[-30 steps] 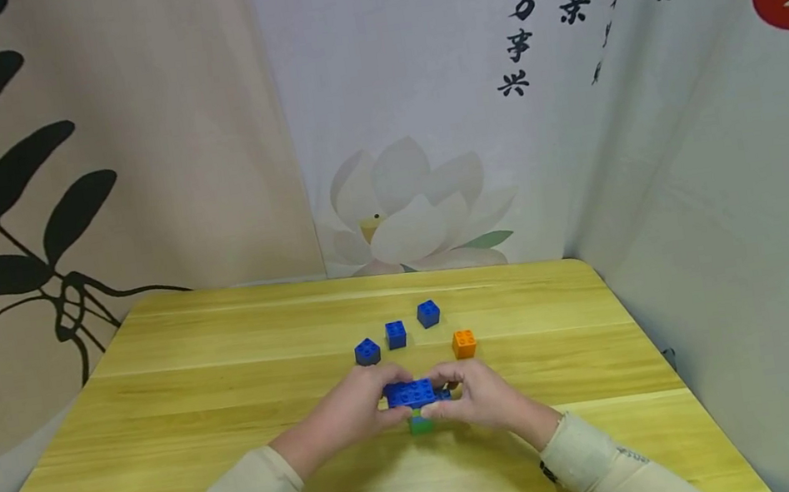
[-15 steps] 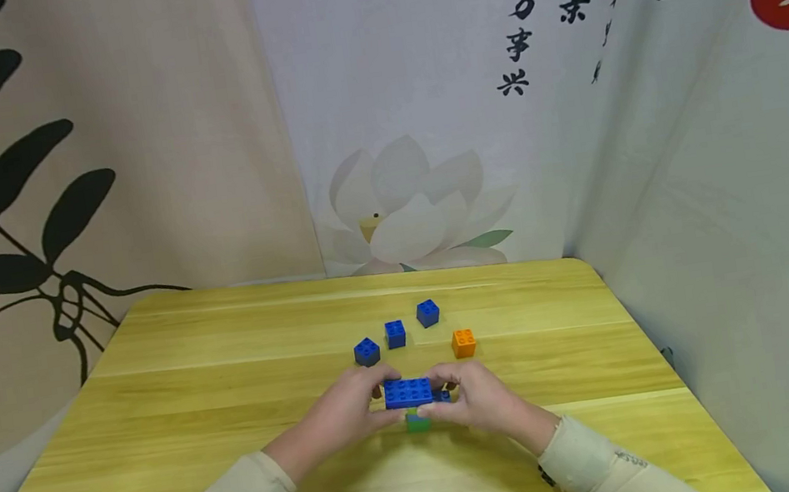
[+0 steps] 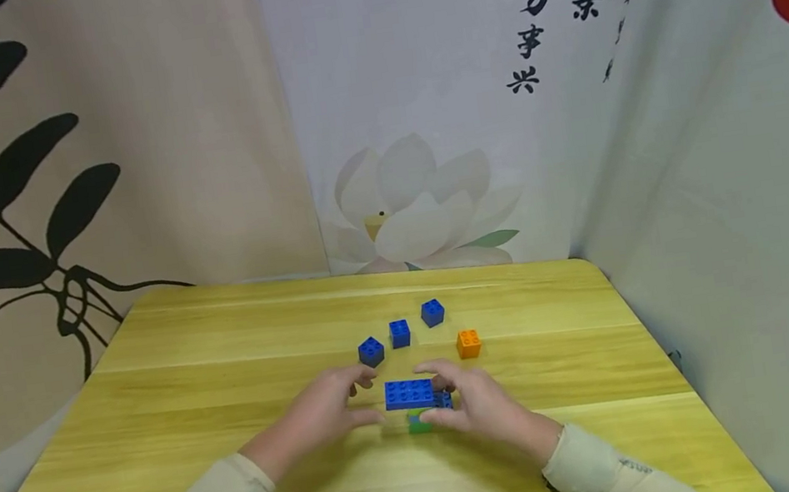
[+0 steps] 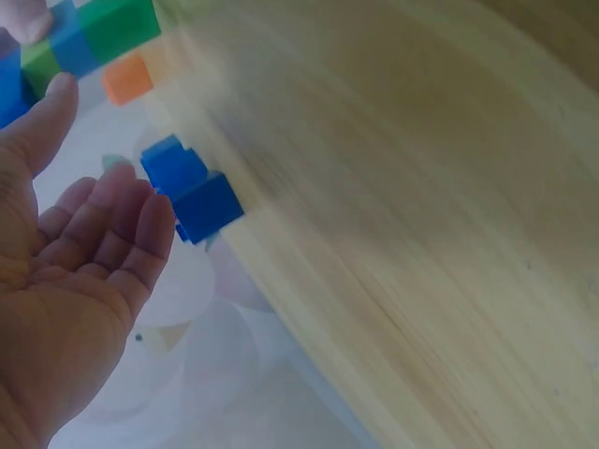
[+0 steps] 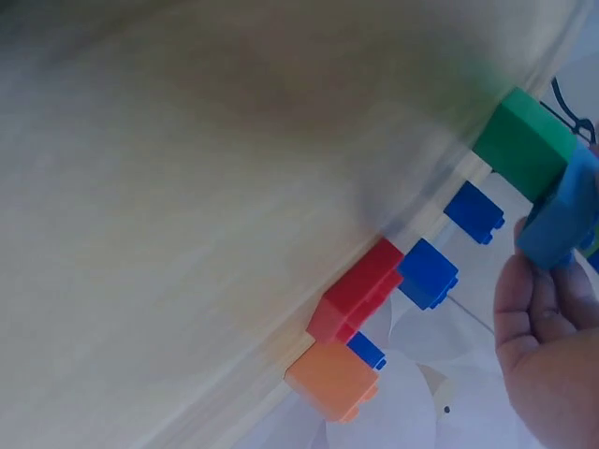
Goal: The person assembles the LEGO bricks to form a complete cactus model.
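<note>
A stack of studded toy building bricks point(image 3: 409, 394) stands in the middle of the table, a long blue brick on top. Blue and light green layers and a green brick point(image 4: 124, 26) show lower down. My right hand point(image 3: 480, 402) holds the stack from the right, its thumb in front at the light green part and its fingers behind, by a blue brick point(image 5: 559, 220). To the left, my left hand point(image 3: 313, 419) is apart from the stack, fingers loosely bent and thumb spread, with nothing in it.
Behind the stack lie loose blue bricks, at left point(image 3: 372, 352), middle point(image 3: 400, 333) and right point(image 3: 432, 313), and an orange brick point(image 3: 468, 344). The right wrist view also has a red brick point(image 5: 356, 292). A curtain point(image 3: 420, 108) hangs beyond the wooden table point(image 3: 227, 345).
My left hand has let go of the stack's left side and drawn back to the left, its fingers spreading. My right hand stays at the stack.
</note>
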A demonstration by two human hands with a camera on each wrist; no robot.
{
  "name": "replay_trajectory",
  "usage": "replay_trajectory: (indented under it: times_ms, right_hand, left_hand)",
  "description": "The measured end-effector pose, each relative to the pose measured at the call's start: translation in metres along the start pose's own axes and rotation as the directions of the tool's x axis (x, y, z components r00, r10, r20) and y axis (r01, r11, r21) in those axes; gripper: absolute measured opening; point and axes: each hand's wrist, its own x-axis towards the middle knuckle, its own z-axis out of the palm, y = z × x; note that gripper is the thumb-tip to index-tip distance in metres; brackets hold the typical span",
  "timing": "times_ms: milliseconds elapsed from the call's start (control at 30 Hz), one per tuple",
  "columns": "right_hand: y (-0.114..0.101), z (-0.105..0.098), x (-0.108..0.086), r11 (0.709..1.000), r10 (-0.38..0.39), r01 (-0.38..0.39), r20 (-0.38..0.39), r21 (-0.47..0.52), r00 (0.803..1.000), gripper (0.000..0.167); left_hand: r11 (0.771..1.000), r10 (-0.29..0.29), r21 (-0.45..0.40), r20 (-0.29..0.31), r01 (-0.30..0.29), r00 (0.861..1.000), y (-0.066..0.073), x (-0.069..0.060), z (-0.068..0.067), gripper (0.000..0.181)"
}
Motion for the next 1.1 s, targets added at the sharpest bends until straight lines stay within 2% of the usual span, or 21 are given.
replay_trajectory:
  times_ms: [133,233,400,567,667,833,967,1100]
  right_hand:
    - [0.0,0.003,-0.002,0.994,-0.099,0.097,-0.048,-0.047,0.994,0.054]
    - [0.0,0.004,-0.004,0.985,-0.15,0.141,-0.084,-0.104,0.985,0.052]
    - [0.002,0.003,-0.004,0.973,-0.204,0.189,-0.107,-0.136,0.973,0.053]
    - [0.003,0.0,-0.002,0.974,-0.202,0.193,-0.066,-0.119,0.977,0.054]
    - [0.005,-0.001,-0.002,0.977,-0.189,0.184,-0.031,-0.109,0.982,0.055]
    - [0.009,-0.003,-0.002,0.983,-0.157,0.156,-0.008,-0.095,0.988,0.058]
    - [0.011,-0.004,-0.002,0.99,-0.128,0.127,-0.016,-0.067,0.992,0.06]
    - [0.013,-0.003,-0.001,0.997,-0.081,0.081,-0.016,-0.001,0.997,0.06]
  left_hand:
    - [0.997,-0.064,0.034,-0.022,0.064,0.998,-0.001,0.002,-0.007,0.058]
    - [0.995,-0.082,0.052,-0.047,0.084,0.996,-0.005,0.005,-0.012,0.055]
    - [0.99,-0.054,0.121,-0.106,0.066,0.993,-0.016,0.014,-0.018,0.054]
    - [0.987,-0.027,0.151,-0.141,0.048,0.99,-0.022,0.026,-0.022,0.055]
    - [0.987,-0.013,0.16,-0.128,0.034,0.992,-0.024,0.036,-0.022,0.058]
    - [0.983,0.015,0.182,-0.066,-0.002,0.998,-0.026,0.054,-0.019,0.057]
    - [0.981,-0.001,0.195,-0.018,0.004,1.0,-0.028,0.066,-0.017,0.056]
    - [0.981,-0.032,0.191,0.001,0.031,0.999,-0.029,0.072,-0.015,0.055]
